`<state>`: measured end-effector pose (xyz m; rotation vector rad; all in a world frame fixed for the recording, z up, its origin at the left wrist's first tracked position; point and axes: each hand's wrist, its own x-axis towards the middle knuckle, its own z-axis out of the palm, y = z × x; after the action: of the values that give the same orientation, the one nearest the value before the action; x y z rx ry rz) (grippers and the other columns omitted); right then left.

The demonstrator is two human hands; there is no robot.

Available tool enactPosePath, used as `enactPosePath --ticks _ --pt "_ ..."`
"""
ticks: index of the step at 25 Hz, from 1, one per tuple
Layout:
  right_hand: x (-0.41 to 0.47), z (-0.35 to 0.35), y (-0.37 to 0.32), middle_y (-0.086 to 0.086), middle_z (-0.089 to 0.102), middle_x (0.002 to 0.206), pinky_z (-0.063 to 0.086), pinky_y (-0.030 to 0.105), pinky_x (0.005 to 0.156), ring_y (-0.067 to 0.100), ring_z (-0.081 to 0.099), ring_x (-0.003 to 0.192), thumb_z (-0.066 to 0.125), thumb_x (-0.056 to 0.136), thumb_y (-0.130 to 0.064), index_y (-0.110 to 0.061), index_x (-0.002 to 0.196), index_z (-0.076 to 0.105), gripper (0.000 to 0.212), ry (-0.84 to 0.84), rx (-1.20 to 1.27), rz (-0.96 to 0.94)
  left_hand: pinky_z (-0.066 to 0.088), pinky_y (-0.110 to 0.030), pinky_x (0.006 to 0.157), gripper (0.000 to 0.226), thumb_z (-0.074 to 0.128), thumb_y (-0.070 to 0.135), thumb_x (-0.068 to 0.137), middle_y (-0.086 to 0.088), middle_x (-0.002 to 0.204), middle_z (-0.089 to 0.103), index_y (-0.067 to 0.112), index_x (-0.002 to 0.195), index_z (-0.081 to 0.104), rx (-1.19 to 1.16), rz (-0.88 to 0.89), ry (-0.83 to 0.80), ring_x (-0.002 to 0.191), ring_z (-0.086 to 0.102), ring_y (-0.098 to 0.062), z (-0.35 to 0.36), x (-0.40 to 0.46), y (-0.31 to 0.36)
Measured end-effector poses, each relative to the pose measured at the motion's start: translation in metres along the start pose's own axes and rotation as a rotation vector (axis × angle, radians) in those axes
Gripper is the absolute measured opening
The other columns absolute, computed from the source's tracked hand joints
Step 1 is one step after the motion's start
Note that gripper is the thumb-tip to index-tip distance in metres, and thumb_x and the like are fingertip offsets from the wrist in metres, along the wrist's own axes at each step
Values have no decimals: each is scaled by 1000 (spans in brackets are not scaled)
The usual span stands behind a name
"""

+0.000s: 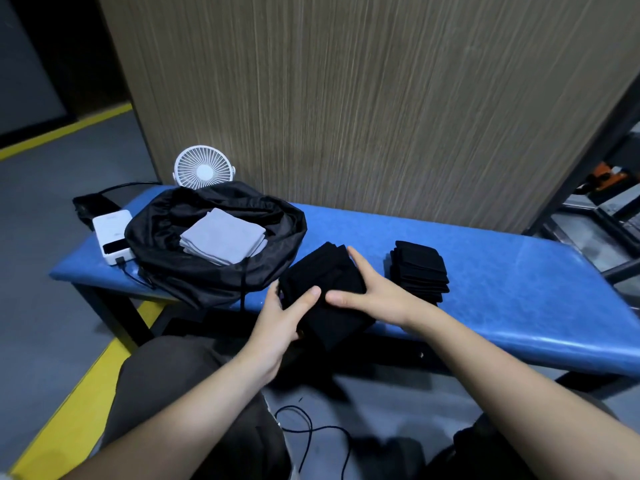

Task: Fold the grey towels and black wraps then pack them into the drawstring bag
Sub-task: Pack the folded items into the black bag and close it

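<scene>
No writing was legible anywhere. Both hands, left [282,315] and right [372,294], gripped black wraps [322,271] beside the bag [162,237], folds indistinct.

Glossy blue vinyl bench [485,292], matt black cloth wraps [420,268], wood-grain panel [346,98].

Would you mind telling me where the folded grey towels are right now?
In the head view, the stack of folded grey towels sits left of centre inside the open black drawstring bag on the blue padded bench.
</scene>
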<state>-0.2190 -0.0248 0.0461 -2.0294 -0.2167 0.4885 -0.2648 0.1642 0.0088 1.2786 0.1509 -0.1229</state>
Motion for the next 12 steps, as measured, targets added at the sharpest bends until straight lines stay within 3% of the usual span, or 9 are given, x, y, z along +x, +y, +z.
enactPosePath --ticks 2,4,7,9,12 --pt "4 -1 -2 -23 55 138 44 29 108 -5 57 122 82 78 -49 -46 154 19 99 4 225 -35 57 -37 84 42 70 26 89 5 122 70 27 127 53 16 30 -69 109 69 -14 -6 1 18" --pt "7 6 -7 -12 57 142 43 37 111 8 58 127 78 85 -37 -37 152 33 81 -21 392 -73 56 -30 85 42 66 23 91 6 124 69 26 130 52 22 52 -128 112 67 -11 -14 4 36" --pt "12 21 -22 -2 65 134 50 33 100 18 62 123 66 94 -20 -31 142 50 52 -32 569 -130 55 -30 94 43 66 25 92 6 126 67 28 132 51 83 86 -112 114 64 -9 -26 12 59" --pt "21 29 -29 -1 65 134 50 35 102 19 64 122 66 94 -15 -33 145 46 58 10 612 -158 50 -35 102 48 68 27 91 3 129 65 31 135 48 155 116 -44 115 64 -10 -32 20 68" --pt "45 39 -38 -7 60 141 47 38 108 13 62 123 68 94 -16 -42 153 28 76 98 582 -186 51 -33 100 62 67 25 93 3 121 70 42 144 35 181 110 -30 110 68 -12 -45 32 86"
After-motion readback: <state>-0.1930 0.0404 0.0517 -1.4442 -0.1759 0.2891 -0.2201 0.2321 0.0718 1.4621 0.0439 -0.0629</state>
